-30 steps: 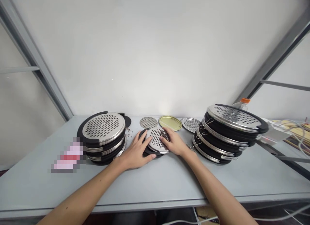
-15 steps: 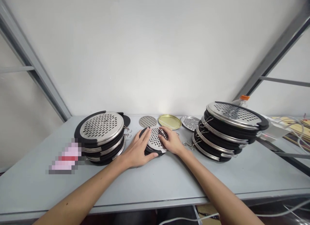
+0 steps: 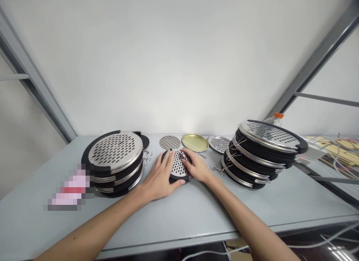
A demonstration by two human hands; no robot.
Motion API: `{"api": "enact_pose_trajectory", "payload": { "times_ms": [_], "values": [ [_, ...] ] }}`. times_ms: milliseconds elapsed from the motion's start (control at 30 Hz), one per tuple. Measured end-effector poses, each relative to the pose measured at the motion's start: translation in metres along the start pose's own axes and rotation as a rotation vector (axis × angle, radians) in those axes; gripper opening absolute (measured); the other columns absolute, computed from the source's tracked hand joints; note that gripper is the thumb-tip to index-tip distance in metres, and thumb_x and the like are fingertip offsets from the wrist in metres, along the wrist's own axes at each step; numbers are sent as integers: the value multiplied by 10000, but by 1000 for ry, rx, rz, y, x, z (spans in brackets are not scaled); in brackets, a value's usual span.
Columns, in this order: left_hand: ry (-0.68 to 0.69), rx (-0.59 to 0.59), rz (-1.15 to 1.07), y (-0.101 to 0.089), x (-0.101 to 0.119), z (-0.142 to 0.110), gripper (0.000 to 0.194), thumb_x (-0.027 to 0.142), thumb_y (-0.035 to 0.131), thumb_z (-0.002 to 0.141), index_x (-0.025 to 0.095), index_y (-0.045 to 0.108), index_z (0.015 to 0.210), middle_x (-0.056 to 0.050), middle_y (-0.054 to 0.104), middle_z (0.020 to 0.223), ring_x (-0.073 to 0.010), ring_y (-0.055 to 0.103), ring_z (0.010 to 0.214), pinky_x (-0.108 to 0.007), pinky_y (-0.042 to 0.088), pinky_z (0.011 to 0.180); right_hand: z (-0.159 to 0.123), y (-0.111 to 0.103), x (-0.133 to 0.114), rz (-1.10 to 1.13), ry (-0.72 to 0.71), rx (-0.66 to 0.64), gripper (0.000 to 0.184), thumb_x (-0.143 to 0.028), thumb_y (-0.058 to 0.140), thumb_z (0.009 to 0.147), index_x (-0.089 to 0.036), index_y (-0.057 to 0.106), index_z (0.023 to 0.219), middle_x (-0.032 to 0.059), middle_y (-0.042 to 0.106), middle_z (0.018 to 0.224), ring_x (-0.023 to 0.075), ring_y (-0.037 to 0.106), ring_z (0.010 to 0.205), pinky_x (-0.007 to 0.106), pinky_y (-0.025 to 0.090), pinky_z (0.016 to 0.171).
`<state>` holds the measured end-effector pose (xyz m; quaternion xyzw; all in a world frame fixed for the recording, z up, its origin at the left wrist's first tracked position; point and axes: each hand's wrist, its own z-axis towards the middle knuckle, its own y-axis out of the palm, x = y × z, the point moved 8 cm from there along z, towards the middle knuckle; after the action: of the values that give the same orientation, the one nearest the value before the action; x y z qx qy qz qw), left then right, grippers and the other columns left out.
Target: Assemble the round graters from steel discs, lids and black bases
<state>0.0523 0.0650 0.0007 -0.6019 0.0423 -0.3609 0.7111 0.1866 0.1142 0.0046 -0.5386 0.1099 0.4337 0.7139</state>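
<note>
A round stainless grater with a black rim lies on the grey table between my hands. My left hand is on its left side, fingers spread over the rim, thumb reaching along the near edge. My right hand rests on its perforated face, fingers close together. Left of the grater stands a stack of graters, right of it a taller stack. Beyond it lie a perforated disc, a gold lid and a steel plate; wire hooks sit just right of it.
</note>
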Motion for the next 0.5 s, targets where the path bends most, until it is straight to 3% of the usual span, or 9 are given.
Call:
{"api": "enact_pose_trajectory", "payload": {
  "times_ms": [200,333,500],
  "values": [
    [-56,42,-44,-1,-8,-1,936,610,512,826,152,37,1491,-154,90,1561,-325,40,1435,-510,142,1152,1,-20,14,65,32,-84,528,-402,566,849,-159,494,1313,144,532,1340,290,492,1241,485,354,1071],
    [-182,70,-141,-2,-20,-3,1012,636,541,794,146,-13,1484,-179,103,1552,-326,61,1434,-511,159,1145,-7,-20,22,174,39,-292,692,-428,701,743,-191,461,1348,126,520,1355,293,529,1197,477,405,1038],
    [-172,44,-268,-2,-23,-4,1178,596,724,643,171,18,1485,-192,151,1536,-370,117,1417,-538,193,1124,-11,-22,25,197,65,-360,945,-417,813,602,-214,380,1417,118,406,1457,318,400,1319,496,276,1126]
  ]
}}
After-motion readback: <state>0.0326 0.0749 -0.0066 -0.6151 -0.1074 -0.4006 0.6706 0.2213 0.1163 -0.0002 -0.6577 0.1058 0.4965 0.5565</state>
